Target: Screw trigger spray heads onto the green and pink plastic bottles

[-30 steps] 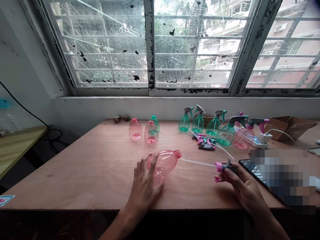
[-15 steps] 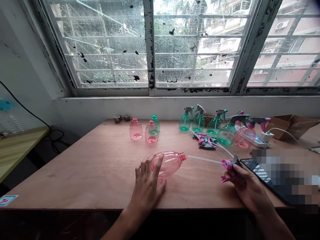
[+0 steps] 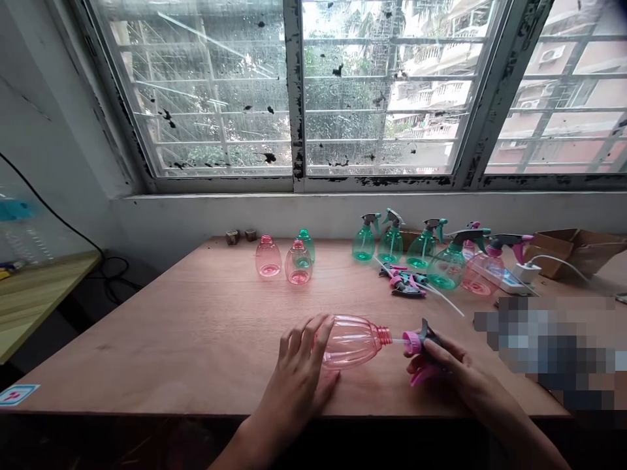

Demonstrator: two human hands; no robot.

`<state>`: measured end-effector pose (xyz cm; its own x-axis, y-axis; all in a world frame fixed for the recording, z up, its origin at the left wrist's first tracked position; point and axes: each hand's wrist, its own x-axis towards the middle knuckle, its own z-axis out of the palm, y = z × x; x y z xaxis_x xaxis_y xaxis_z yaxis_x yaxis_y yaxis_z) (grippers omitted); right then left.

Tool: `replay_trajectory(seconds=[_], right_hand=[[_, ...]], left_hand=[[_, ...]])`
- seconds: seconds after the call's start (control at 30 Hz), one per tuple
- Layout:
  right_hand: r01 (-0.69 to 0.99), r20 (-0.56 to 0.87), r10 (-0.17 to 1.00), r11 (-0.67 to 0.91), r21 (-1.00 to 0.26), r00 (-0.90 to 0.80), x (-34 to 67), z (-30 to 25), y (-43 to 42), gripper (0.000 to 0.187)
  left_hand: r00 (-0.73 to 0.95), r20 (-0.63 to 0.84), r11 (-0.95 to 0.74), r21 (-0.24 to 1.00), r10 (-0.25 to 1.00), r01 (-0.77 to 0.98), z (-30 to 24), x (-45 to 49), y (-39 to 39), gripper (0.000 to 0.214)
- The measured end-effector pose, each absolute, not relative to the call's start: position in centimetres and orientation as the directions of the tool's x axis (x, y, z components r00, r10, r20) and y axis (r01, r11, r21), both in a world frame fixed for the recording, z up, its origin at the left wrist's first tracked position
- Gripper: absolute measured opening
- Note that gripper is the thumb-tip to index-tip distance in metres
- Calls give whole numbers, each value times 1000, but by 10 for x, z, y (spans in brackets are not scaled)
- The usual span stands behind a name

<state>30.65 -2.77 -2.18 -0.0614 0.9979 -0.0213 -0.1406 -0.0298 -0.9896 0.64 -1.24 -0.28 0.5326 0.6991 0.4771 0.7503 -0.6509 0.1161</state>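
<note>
My left hand [image 3: 306,359] is wrapped round the base of a clear pink bottle [image 3: 355,342], which lies sideways with its threaded neck to the right. In my right hand [image 3: 450,365] is a spray head [image 3: 420,346] with a pink collar, a pink trigger and a dark top. Its thin tube runs left into the bottle's neck. A short gap separates the collar from the neck, with a bit of tube showing. Part of the spray head is hidden behind my fingers.
Two pink bottles [image 3: 268,257] and a green bottle [image 3: 305,243] without spray heads stand at the back left. Several green spray bottles [image 3: 390,245] and a pink one [image 3: 484,269] stand back right. Loose spray heads [image 3: 409,284], a power strip [image 3: 512,281] and a cardboard box [image 3: 571,248] are nearby.
My right hand has brought the spray head left, and most of its tube is now inside the bottle. My left hand and the bottle have shifted slightly right and nearer.
</note>
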Motion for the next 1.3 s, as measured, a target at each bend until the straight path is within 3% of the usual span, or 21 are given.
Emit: replay_trajectory(seconds=[0.17, 0.33, 0.43, 0.53, 0.63, 0.77, 0.93, 1.07, 1.3], right_hand=[[-208, -25, 995, -44, -977, -97, 280, -15, -23, 37], [-297, 35, 997, 14, -955, -66, 277, -21, -21, 29], [-251, 37, 998, 23, -968, -53, 279, -22, -24, 30], [-84, 49, 993, 40, -996, -110, 281, -21, -26, 32], [59, 56, 988, 65, -996, -146, 281, -21, -26, 35], [106, 59, 988, 75, -992, -140, 283, -23, -25, 38], [69, 19, 989, 29, -997, -145, 284, -23, -26, 48], [50, 12, 987, 20, -999, -161, 282, -22, -27, 44], [89, 16, 984, 33, -995, -180, 286, -23, -27, 44]], left_hand=[[528, 449, -667, 242, 721, 705, -2, 6, -17, 90], [558, 431, -703, 378, 709, 603, -3, 4, -19, 63], [478, 436, -647, 496, 763, 580, -6, 2, -17, 82], [433, 386, -578, 602, 815, 551, -9, -2, -15, 96], [460, 355, -571, 631, 814, 525, -13, -5, -13, 96], [477, 329, -560, 662, 815, 499, -16, -7, -9, 106], [488, 284, -521, 716, 825, 464, -12, -7, -10, 106], [510, 239, -472, 787, 826, 396, -5, -7, -15, 96], [480, 160, -359, 862, 863, 358, -4, -5, -14, 99]])
